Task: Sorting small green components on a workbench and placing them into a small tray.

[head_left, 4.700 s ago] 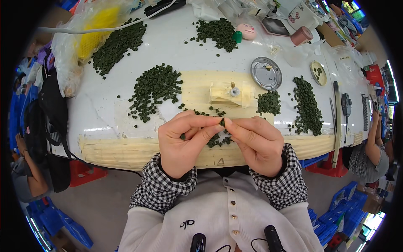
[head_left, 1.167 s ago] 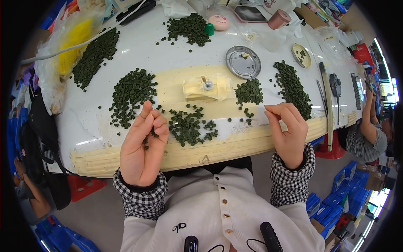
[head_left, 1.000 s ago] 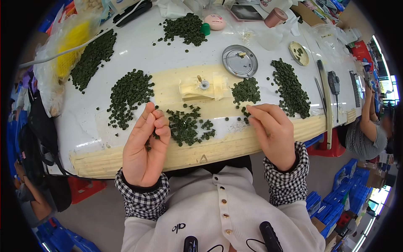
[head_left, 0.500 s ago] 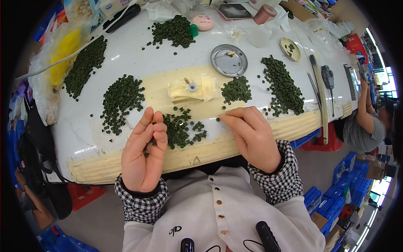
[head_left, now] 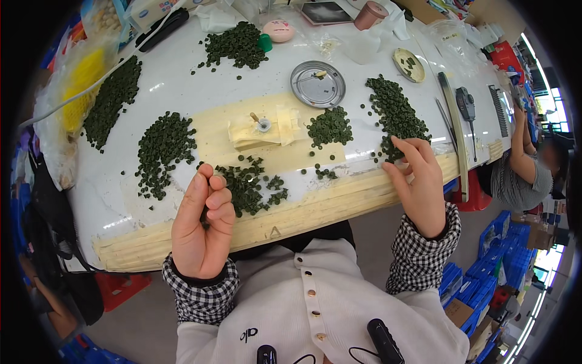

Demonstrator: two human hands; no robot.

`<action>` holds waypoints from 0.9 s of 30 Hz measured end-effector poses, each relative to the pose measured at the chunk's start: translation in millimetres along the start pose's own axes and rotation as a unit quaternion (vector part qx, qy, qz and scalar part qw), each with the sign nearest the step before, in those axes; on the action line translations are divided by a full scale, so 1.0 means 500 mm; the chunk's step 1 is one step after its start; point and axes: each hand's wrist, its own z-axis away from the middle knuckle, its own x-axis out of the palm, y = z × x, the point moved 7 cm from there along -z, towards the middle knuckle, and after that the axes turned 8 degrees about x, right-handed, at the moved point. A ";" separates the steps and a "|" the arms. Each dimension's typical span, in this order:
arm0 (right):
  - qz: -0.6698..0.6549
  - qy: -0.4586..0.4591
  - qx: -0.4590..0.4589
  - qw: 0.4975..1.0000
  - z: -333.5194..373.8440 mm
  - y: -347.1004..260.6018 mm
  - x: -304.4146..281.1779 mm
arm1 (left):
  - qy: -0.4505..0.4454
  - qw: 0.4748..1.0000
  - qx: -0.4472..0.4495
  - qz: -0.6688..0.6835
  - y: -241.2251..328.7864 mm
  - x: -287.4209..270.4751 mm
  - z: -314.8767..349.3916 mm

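Observation:
My left hand [head_left: 203, 224] is closed near the table's front edge, fingertips pressed together. A dark green bit shows by its fingertips, but whether it is held I cannot tell. Just beside that hand lies a pile of small dark green cone-like parts [head_left: 248, 191]. My right hand [head_left: 418, 185] has thumb and forefinger apart at the near end of a long heap of small round green parts [head_left: 397, 109]. Between the hands lie a few loose green parts [head_left: 325, 174] and a small cluster [head_left: 330, 126]. A taped block with an upright metal pin [head_left: 264, 126] sits mid-table.
More green heaps lie at left [head_left: 165, 148], far left [head_left: 112, 103] and back [head_left: 236, 45]. A round metal dish [head_left: 317, 85], a cream lid [head_left: 409, 65], a long metal strip [head_left: 456, 133] and a black handheld device [head_left: 465, 104] rest farther off. Another person sits at far right.
My right hand has moved right, from beside the small cluster to the long heap, and its fingers have parted. A few loose parts now show where it was. My left hand stays nearly still.

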 end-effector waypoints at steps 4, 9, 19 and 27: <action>-0.038 -0.051 0.005 0.998 -0.005 -0.009 0.014 | 0.013 1.000 0.006 0.003 0.008 -0.008 0.004; -0.035 -0.027 -0.030 0.999 -0.022 -0.005 0.011 | 0.027 0.999 0.006 0.022 0.006 -0.010 0.006; -0.059 -0.079 -0.055 0.994 -0.029 -0.013 0.023 | 0.018 1.000 -0.008 0.002 -0.006 -0.003 0.001; -0.094 -0.099 -0.058 0.989 -0.031 -0.015 0.030 | 0.019 0.999 -0.004 -0.028 -0.006 -0.006 -0.001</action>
